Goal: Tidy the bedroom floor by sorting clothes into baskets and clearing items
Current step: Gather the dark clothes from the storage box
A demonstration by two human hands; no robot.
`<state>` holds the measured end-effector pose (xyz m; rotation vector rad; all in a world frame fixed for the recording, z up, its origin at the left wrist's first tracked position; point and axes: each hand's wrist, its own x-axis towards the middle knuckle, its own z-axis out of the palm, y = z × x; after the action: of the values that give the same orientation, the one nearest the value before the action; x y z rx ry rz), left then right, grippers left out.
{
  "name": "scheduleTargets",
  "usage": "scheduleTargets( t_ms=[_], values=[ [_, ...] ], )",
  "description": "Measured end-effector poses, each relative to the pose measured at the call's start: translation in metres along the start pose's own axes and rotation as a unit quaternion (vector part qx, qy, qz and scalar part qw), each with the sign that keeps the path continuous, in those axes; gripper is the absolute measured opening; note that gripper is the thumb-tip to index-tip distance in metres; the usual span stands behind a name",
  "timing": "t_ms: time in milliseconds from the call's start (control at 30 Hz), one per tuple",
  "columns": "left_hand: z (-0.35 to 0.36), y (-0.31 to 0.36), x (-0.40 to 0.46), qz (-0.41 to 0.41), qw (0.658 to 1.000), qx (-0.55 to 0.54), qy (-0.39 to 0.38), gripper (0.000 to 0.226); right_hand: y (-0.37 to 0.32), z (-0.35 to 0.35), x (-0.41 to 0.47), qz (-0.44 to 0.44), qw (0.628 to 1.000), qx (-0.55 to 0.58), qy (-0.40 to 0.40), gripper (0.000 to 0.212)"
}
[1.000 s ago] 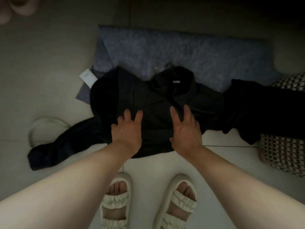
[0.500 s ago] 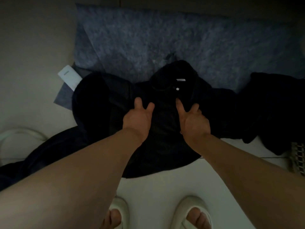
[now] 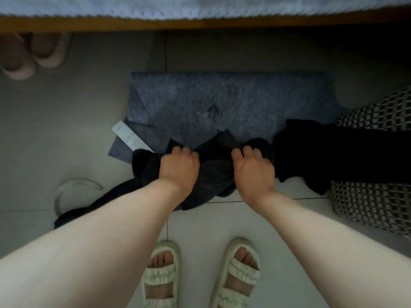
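A dark shirt (image 3: 211, 172) is gripped by both hands at once: the left hand (image 3: 179, 167) is curled into the bunched cloth on one side, and the right hand (image 3: 253, 172) is closed over it on the other, thumb hooked in. The garment is gathered between the two fists, most likely so that it can be lifted in one bundle instead of trailing; one long dark part is seen running out low to the left of the left hand across the floor (image 3: 255, 221), and it is judged likely to drag unless gathered too.

Just beyond the knuckles, a grey-blue mat (image 3: 233, 101) is partly covered by the shirt, with a white label (image 3: 130, 136) showing at its turned-up corner beyond and to the left of the left hand. Right of the right hand, a second dark garment (image 3: 333, 150) is draped over a checked black-and-white basket (image 3: 373, 201); whether it is fully inside cannot be told. To the left of the left hand, a pale curved object (image 3: 73, 192) lies on the tiles; what it is cannot be made out.

By count: two dark garments, one mat, one basket in view, two pink slippers (image 3: 33, 56) far beyond the left hand beside the bed edge (image 3: 200, 23), and two cream sandals (image 3: 200, 274) worn below the wrists.
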<state>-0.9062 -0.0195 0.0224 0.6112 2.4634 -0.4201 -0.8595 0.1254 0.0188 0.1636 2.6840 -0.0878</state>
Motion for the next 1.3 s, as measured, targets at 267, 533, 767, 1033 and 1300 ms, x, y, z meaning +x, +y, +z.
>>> scheduleTargets(
  t_ms=[267, 533, 767, 1033, 1300],
  values=[
    [-0.113, -0.01, -0.068, -0.018, 0.998, -0.041, 0.033, 0.046, 0.0, -0.12, -0.052, 0.034, 0.997, 0.021, 0.061, 0.034],
    [-0.201, -0.014, -0.129, 0.036, 0.991, -0.085, 0.101, 0.04, 0.008, -0.209, -0.111, 0.099, 0.989, 0.033, 0.102, 0.026],
    [-0.277, -0.005, -0.183, 0.106, 0.976, -0.089, 0.167, 0.04, 0.022, -0.276, -0.178, 0.175, 0.972, 0.032, 0.153, 0.026],
    [-0.326, 0.049, -0.232, 0.19, 0.956, -0.082, 0.208, 0.037, 0.063, -0.306, -0.256, 0.254, 0.947, 0.054, 0.189, 0.029],
    [-0.339, 0.149, -0.276, 0.276, 0.938, -0.081, 0.193, 0.04, 0.133, -0.292, -0.344, 0.328, 0.92, 0.081, 0.199, 0.033]
  ],
)
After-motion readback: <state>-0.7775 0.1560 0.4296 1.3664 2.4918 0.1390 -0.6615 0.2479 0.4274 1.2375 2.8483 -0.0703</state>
